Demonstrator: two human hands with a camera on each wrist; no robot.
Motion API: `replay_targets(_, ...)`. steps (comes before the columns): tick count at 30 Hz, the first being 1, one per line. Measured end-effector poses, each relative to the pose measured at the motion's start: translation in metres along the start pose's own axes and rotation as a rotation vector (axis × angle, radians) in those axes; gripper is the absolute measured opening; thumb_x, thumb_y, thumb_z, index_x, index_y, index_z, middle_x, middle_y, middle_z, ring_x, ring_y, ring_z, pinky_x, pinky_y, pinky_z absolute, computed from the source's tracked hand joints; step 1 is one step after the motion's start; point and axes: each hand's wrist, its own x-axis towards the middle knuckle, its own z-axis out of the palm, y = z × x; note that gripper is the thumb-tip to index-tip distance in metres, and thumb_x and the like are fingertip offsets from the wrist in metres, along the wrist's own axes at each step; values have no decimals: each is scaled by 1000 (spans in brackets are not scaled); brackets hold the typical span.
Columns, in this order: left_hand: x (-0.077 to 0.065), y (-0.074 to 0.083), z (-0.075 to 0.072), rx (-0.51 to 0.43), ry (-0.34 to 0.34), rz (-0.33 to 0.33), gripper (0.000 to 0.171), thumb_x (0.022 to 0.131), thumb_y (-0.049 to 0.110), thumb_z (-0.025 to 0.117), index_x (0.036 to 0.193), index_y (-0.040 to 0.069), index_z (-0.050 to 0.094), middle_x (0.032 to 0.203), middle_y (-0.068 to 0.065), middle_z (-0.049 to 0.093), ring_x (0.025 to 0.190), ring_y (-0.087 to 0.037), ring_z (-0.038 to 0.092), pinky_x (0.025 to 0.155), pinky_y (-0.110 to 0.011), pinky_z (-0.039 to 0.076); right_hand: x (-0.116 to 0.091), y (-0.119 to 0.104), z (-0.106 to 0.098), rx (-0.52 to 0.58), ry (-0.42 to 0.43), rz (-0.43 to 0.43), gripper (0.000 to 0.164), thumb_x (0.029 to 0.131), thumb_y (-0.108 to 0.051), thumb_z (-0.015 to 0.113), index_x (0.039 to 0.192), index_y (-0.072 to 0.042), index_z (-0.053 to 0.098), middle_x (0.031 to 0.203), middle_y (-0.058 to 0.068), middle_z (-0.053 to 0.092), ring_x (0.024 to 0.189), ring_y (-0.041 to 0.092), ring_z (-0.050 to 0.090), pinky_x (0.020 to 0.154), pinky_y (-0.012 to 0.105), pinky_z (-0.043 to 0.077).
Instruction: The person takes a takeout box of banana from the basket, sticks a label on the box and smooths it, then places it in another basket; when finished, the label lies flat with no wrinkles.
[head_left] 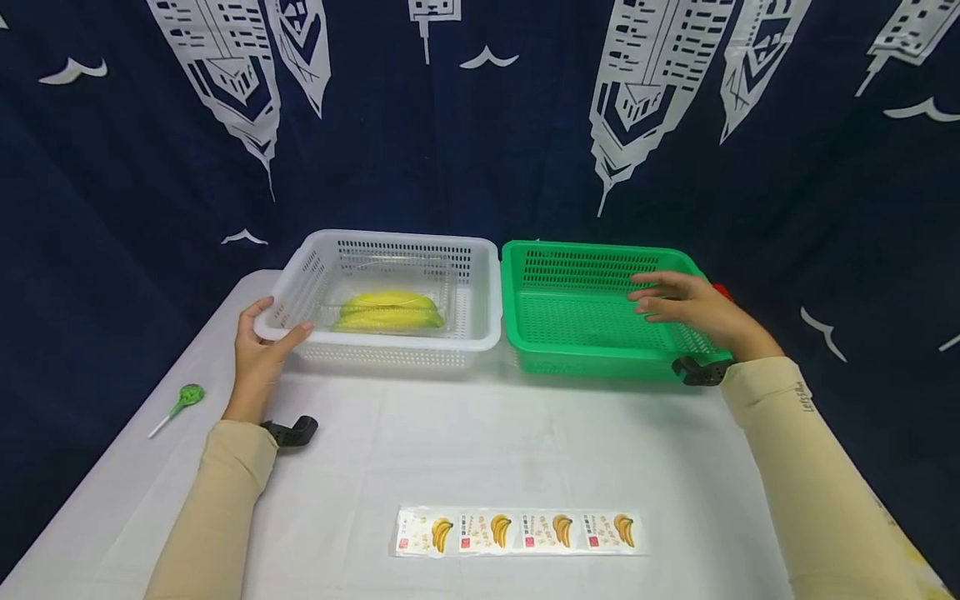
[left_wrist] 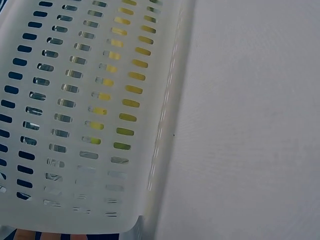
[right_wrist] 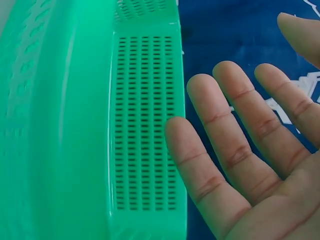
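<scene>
1. Sitting on the white table point(head_left: 480, 433), the white basket point(head_left: 480, 287) is holding a clear tray with bananas point(head_left: 388, 310).
2. The left hand point(head_left: 258, 354) is gripping its near left corner.
3. The right hand point(head_left: 693, 307) is hovering, fingers straight, over the green basket point(head_left: 570, 312) just beside.
4. A sticker strip point(head_left: 517, 531) and a lollipop point(head_left: 180, 404) are lying nearer the person.

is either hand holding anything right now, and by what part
The left hand holds the white basket by its near-left corner rim. The right hand is open over the green basket, fingers straight, holding nothing.
</scene>
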Motion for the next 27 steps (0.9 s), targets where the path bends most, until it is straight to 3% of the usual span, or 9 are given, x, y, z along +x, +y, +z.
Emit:
replay_targets(8,-1,-5,0,-15,15,3,77,100,4,75,161,27,35,170,-6,36,153,-22,40,127,-33,33,27,-15,15,117,-71,26,58,112,-16,61,162,3,38,148,13,62,117,12,70,100,28,58)
replay_targets(11,0,-6,0,-9,14,2,77,100,6,75,161,28,34,171,-5,36,153,-23,40,127,-33,33,37,-21,22,152,-115,27,57,111,-12,61,162,5,38,146,13,63,117,14,71,104,36,58)
replay_targets(20,1,-7,-1,-22,15,16,75,101,5,74,160,28,34,170,-5,37,154,-24,40,126,-34,35,61,-40,49,183,-206,33,57,110,-6,59,162,5,38,160,33,46,118,17,70,115,53,50)
replay_targets(27,1,-7,1,-51,14,26,73,100,3,73,158,27,36,167,-5,38,153,-23,41,124,-28,37,81,-50,71,199,-212,24,52,112,-11,57,160,4,42,155,29,53,119,25,67,117,60,47)
